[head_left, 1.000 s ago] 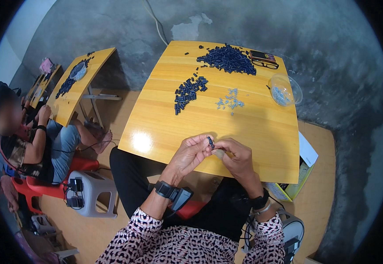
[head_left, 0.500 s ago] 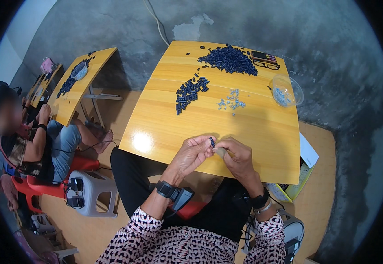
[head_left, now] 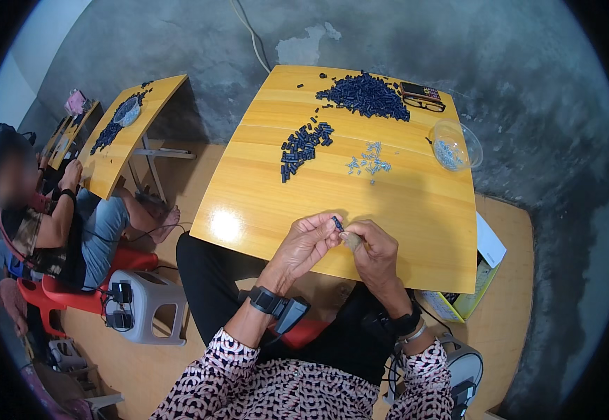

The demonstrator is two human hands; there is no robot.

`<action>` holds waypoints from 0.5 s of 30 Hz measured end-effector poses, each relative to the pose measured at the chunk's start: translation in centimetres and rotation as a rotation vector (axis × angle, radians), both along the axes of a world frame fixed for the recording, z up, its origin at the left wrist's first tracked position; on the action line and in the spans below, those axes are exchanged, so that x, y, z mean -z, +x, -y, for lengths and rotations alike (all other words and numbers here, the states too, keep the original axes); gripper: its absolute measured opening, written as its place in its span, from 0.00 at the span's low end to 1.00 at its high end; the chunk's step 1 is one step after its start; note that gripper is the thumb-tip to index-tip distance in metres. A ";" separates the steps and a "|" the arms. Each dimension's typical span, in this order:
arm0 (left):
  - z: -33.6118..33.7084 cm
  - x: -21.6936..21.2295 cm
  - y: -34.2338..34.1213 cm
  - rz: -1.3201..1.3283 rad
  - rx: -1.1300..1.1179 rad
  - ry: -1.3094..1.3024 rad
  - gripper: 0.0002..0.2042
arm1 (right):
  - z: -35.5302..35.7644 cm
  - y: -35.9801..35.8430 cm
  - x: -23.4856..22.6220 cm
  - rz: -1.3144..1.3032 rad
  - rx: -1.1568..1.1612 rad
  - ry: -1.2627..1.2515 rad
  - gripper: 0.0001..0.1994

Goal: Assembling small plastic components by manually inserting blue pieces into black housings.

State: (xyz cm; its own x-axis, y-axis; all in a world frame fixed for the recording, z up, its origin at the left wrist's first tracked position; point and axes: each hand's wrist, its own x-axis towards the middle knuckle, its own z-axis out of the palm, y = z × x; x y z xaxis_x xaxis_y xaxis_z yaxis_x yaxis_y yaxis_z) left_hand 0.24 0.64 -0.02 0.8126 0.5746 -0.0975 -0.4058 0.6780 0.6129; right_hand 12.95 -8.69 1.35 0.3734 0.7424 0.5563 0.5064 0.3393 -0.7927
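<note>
Pinched grip, head view: left hand [head_left: 306,245] is holding one small dark cylindrical part [head_left: 337,222] over the near yellow tabletop [head_left: 248,203], seemingly steadying it for the right hand [head_left: 373,250], whose fingertips are meeting its lower end; their own hold cannot be told. Loose dark parts [head_left: 304,150] and silvery metal pieces [head_left: 369,161] are lying beyond, probably for easy reach.

Left hand [head_left: 303,245]: thumb and forefinger pinched together at the tips, remaining fingers curled behind. Right hand [head_left: 373,252] just beside it, fingers folded toward the thumb; whether tips meet, unclear. Left wrist [head_left: 274,278] below and left of both hands; left forearm [head_left: 243,327] slanting inward. Right forearm [head_left: 418,342] below right, also angled inward.
</note>
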 end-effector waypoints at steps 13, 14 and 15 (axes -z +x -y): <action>0.1 -0.1 0.2 -0.053 0.023 0.016 0.09 | 0.5 1.1 0.0 0.047 -0.060 -0.045 0.06; 0.0 0.1 0.2 -0.039 0.040 0.016 0.09 | 0.5 1.1 -0.1 0.046 -0.061 -0.046 0.06; -0.1 0.2 0.1 -0.024 0.057 0.015 0.09 | 0.6 1.0 -0.1 0.020 -0.074 -0.033 0.06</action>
State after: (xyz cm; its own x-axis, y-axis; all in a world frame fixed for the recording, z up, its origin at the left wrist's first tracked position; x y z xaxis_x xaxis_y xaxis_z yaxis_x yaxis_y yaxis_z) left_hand 0.38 0.69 -0.25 0.8417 0.5287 -0.1094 -0.3514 0.6903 0.6324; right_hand 13.98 -9.25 1.46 0.3054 0.7856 0.5381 0.4968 0.3506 -0.7939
